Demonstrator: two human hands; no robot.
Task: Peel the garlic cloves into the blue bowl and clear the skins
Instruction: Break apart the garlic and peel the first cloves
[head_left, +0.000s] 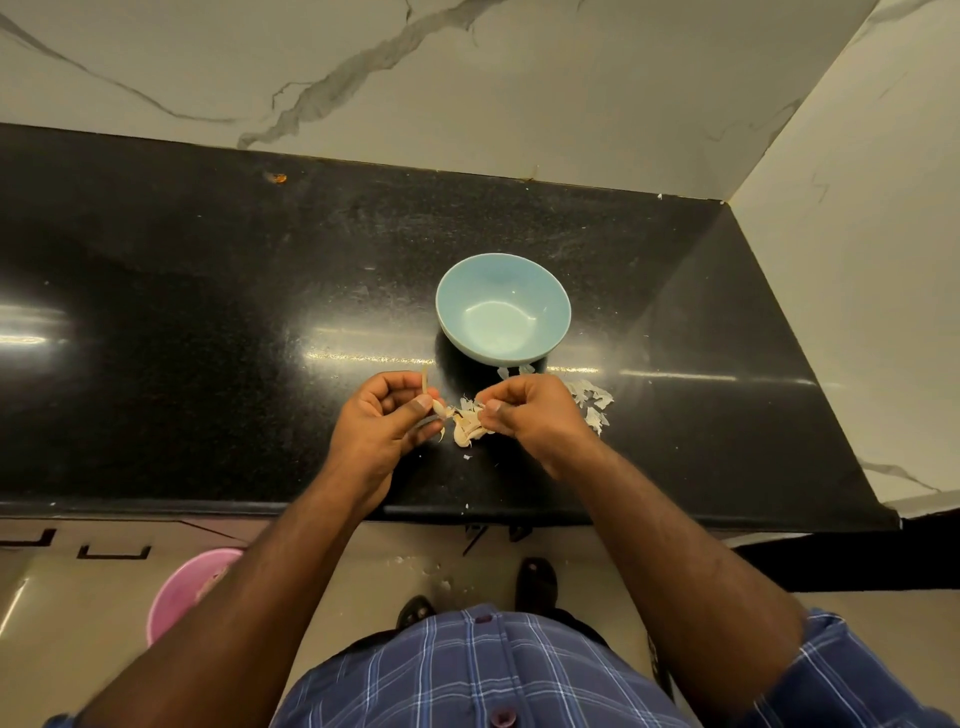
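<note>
Both hands meet over the black counter (208, 312), fingers curled and pinching a cluster of garlic (467, 423) between them. The left hand (387, 418) pinches the cluster's left end between thumb and forefinger, and a thin strip of skin (425, 382) sticks up past its curled fingers. The right hand (527, 410) pinches the right end; its fingertips are folded under, so the exact grip is hidden. The cloves are small and pale, and how many there are, or how far they are peeled, is hard to make out.

The bowl (503, 309) stands just beyond the fingers, a little to the right, and shows nothing inside but a glare on its floor. Loose skins (592, 402) lie on the counter right of the right hand's knuckles, partly hidden behind that hand, with more at the bowl's foot. A few flecks lie below the fingers, toward the counter's edge.

Under the left forearm a pink bucket (182, 592) sits on the floor, half covered by the arm. A checked shirt (467, 670) fills the bottom, cut off by the frame.
</note>
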